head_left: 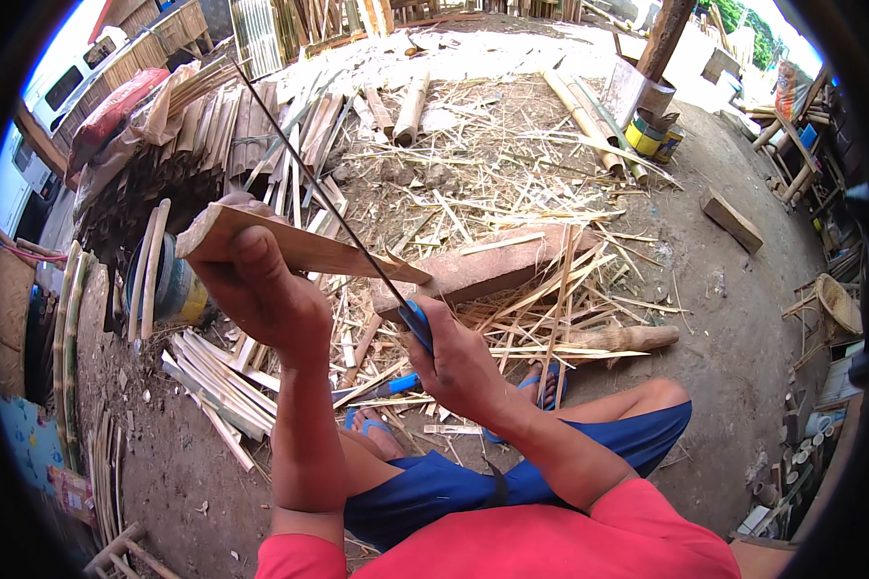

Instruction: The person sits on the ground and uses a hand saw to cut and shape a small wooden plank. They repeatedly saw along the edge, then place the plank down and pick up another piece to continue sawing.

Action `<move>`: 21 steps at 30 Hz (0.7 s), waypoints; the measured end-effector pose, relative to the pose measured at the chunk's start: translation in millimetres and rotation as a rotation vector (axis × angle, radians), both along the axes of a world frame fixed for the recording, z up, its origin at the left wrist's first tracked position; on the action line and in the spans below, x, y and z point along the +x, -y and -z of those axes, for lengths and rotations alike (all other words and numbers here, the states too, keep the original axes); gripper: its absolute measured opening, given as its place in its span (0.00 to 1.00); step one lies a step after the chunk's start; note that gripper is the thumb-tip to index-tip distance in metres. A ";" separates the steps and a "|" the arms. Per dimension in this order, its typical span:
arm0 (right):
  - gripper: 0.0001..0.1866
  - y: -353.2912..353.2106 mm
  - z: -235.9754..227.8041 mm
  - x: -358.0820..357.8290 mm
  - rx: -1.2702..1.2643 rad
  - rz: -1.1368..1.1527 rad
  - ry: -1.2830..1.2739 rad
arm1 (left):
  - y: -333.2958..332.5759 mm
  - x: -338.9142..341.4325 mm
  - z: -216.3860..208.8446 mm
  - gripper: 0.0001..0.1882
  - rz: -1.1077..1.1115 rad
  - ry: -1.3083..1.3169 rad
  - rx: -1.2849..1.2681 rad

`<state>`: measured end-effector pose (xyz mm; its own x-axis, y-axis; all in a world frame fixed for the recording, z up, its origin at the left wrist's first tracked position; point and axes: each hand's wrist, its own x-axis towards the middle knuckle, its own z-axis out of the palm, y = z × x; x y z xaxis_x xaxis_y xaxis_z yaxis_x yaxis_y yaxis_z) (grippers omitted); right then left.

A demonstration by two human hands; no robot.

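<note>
My left hand (278,294) is closed round the wide end of a split bamboo piece (328,253), thumb on its near side. The strip's far end points right, close above a thick wooden block (502,259) on the ground. My right hand (459,352) grips the blue handle of a long, thin-bladed knife (304,166). Its dark blade slants up and left across the bamboo; whether the edge touches it I cannot tell. Between my feet lies another blue-handled tool (393,387), partly hidden by bamboo strips.
Bamboo shavings (454,183) litter the ground around the block. Cut strips (224,381) lie at left, near a blue bucket (171,285). Stacked split bamboo (188,145) stands behind. Yellow cans (647,137) sit by a post, and a short wood block (732,222) lies at right.
</note>
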<state>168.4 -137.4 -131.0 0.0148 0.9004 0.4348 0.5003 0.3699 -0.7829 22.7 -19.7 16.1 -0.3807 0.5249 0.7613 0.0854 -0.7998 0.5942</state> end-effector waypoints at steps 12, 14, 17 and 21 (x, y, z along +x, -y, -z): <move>0.14 -46.0 70.4 35.5 -0.433 0.054 0.069 | -16.8 -12.2 -0.1 0.28 -0.158 -0.032 0.004; 0.15 -16.9 68.8 23.9 -0.084 -0.012 0.063 | -16.3 -13.4 0.4 0.27 -0.203 -0.038 -0.011; 0.19 10.1 106.7 26.8 -0.107 0.116 0.179 | -14.7 -16.8 -2.3 0.28 -0.241 -0.003 -0.024; 0.19 15.1 149.3 48.6 -0.885 0.277 0.256 | -15.6 -17.7 -14.6 0.33 -0.190 0.093 0.108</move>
